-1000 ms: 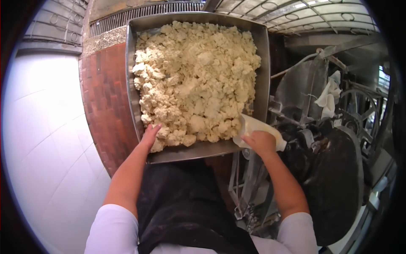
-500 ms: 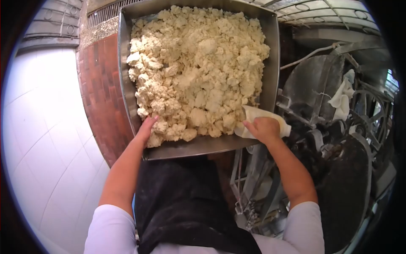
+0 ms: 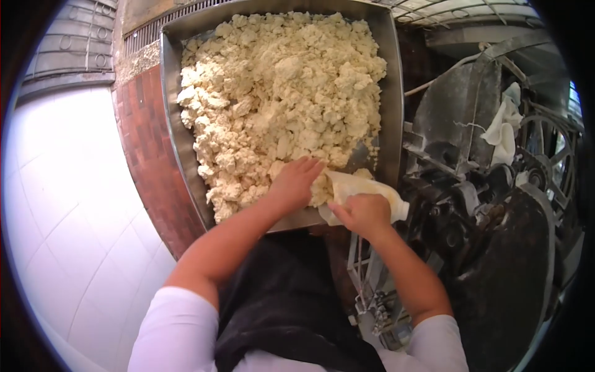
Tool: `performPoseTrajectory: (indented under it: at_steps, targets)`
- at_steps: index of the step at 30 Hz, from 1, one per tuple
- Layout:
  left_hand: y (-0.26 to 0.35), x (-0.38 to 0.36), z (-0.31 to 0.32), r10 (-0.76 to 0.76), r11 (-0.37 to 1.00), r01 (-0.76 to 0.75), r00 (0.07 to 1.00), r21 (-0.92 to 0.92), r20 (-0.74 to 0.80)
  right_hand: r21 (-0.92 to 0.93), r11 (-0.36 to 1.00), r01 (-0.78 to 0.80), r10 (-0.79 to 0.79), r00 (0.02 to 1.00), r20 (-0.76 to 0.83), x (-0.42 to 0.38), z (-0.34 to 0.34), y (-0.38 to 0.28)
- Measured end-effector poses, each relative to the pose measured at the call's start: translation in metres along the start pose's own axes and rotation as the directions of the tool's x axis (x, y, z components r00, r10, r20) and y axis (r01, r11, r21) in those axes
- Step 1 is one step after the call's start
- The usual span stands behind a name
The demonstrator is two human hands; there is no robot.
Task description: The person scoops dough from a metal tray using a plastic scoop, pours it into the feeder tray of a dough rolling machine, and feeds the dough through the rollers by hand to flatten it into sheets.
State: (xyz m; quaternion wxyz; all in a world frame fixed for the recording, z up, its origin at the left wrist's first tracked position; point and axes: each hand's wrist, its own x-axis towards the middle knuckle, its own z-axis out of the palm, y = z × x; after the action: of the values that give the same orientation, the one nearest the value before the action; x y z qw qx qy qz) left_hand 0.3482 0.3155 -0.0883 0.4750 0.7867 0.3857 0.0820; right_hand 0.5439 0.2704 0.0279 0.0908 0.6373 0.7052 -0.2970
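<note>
White tiles [image 3: 74, 217] spread across the left of a workroom, opposite dark machinery [image 3: 502, 273] crowding the right side, close to the tray's right wall. Between them sits a deep metal tray [image 3: 392, 105], its near edge by the person's black apron [image 3: 282, 291]. A heap of crumbly, pale dough [image 3: 279, 93] fills most of the tray, with bare metal showing toward the near right. A brick-red strip [image 3: 149, 118] runs along the tray's left side; a barred grille [image 3: 77, 37] stands at far left. A white cloth [image 3: 503, 127] hangs on the machinery. At the tray's near right corner, the right hand [image 3: 365, 214] has its fingers closed around a cut white plastic bottle [image 3: 353, 183], open end facing left. Just beside that mouth, the left hand [image 3: 299, 181] lies against the dough, fingers extended.
</note>
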Motion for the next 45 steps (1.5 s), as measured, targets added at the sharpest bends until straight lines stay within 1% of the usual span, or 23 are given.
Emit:
performPoseTrajectory:
  at_steps: [1, 2, 4, 6, 7, 8, 11, 14, 16, 17, 19, 20, 22, 23, 25, 26, 28, 30, 33, 38, 40, 42, 45]
  targets:
    - [0.000, 0.021, 0.006, 0.105, 0.988, -0.108, 0.994, 0.111, 0.032, -0.003, 1.000, -0.005, 0.005, 1.000, -0.003, -0.007, -0.002, 0.002]
    - [0.001, 0.037, 0.012, 0.110, 0.988, -0.113, 0.993, 0.106, 0.029, 0.019, 1.000, 0.011, -0.011, 1.000, -0.014, -0.015, -0.006, 0.004]
    - [0.006, 0.058, 0.017, 0.043, 0.938, -0.194, 0.887, 0.286, 0.460, 0.037, 0.999, 0.028, -0.027, 1.000, -0.015, -0.021, -0.016, 0.014]
    - [0.012, 0.062, 0.014, -0.037, 0.925, -0.153, 0.874, 0.347, 0.484, 0.076, 0.996, -0.045, 0.051, 0.996, -0.075, -0.027, -0.026, 0.022]
    - [0.015, 0.060, 0.013, -0.114, 0.899, -0.124, 0.859, 0.419, 0.499, 0.034, 0.980, -0.198, 0.195, 0.978, 0.071, -0.024, -0.040, 0.025]
    - [0.016, 0.058, 0.015, -0.114, 0.898, -0.130, 0.854, 0.421, 0.507, 0.008, 0.957, -0.291, 0.290, 0.953, 0.086, -0.020, -0.049, 0.026]
    - [0.019, 0.051, 0.013, -0.166, 0.887, -0.077, 0.867, 0.455, 0.470, -0.074, 0.937, -0.341, 0.340, 0.940, -0.015, -0.004, -0.037, 0.039]
    - [0.020, 0.036, 0.003, -0.189, 0.907, -0.043, 0.847, 0.419, 0.497, -0.192, 0.954, -0.230, 0.221, 0.973, -0.067, 0.025, -0.006, 0.049]
    - [0.015, 0.017, 0.002, -0.184, 0.911, -0.033, 0.858, 0.410, 0.480, -0.216, 0.975, 0.057, -0.056, 0.998, 0.010, 0.037, 0.003, 0.050]
    - [0.009, 0.004, 0.002, -0.184, 0.911, -0.038, 0.855, 0.412, 0.486, -0.181, 0.982, 0.054, -0.050, 0.998, 0.031, 0.038, 0.003, 0.050]
    - [-0.007, -0.028, -0.001, -0.079, 0.970, 0.007, 0.954, 0.243, 0.289, -0.098, 0.995, 0.007, -0.004, 0.999, 0.033, 0.033, 0.016, 0.050]
    - [-0.017, -0.046, -0.007, -0.086, 0.970, 0.017, 0.957, 0.241, 0.278, -0.023, 0.999, -0.028, 0.029, 0.999, 0.034, 0.035, 0.021, 0.048]
    - [-0.034, -0.082, -0.020, -0.237, 0.965, 0.241, 0.970, 0.104, -0.057, 0.044, 0.996, -0.082, 0.080, 0.996, 0.039, 0.039, 0.027, 0.038]
    - [-0.041, -0.092, -0.024, -0.257, 0.960, 0.262, 0.965, 0.099, -0.062, 0.114, 0.981, -0.156, 0.152, 0.988, 0.040, 0.039, 0.031, 0.032]
    - [-0.045, -0.095, -0.043, -0.585, 0.804, 0.543, 0.795, -0.243, -0.162, 0.217, 0.955, -0.203, 0.192, 0.979, 0.071, 0.049, 0.053, 0.019]
    - [-0.043, -0.091, -0.042, -0.590, 0.802, 0.545, 0.787, -0.244, -0.181, 0.319, 0.909, -0.269, 0.251, 0.963, 0.096, 0.056, 0.063, 0.012]
    - [-0.030, -0.074, -0.030, -0.632, 0.774, 0.633, 0.774, 0.015, -0.047, 0.342, 0.909, -0.240, 0.215, 0.970, 0.110, 0.068, 0.076, -0.007]
    - [-0.028, -0.070, -0.021, -0.682, 0.731, 0.679, 0.731, 0.070, 0.037, 0.393, 0.900, -0.191, 0.178, 0.982, 0.069, 0.072, 0.093, -0.014]
    - [-0.029, -0.063, -0.008, -0.669, 0.743, 0.669, 0.743, 0.010, -0.001, 0.448, 0.877, -0.172, 0.161, 0.985, 0.063, 0.067, 0.103, -0.004]
    - [-0.029, -0.025, 0.023, -0.595, 0.792, 0.602, 0.799, -0.105, 0.088, 0.467, 0.873, -0.142, 0.152, 0.988, 0.016, 0.065, 0.108, 0.005]
    - [-0.033, -0.010, 0.039, -0.668, 0.712, 0.689, 0.724, -0.136, 0.175, 0.469, 0.874, -0.127, 0.144, 0.990, 0.000, 0.068, 0.108, 0.010]
    - [-0.052, -0.018, 0.054, -0.645, 0.719, 0.665, 0.747, -0.203, 0.164, 0.472, 0.872, -0.130, 0.147, 0.989, 0.001, 0.066, 0.110, 0.012]
    - [-0.064, -0.031, 0.040, -0.511, 0.799, 0.522, 0.851, -0.299, 0.121, 0.459, 0.879, -0.129, 0.136, 0.991, 0.017, 0.065, 0.107, 0.011]
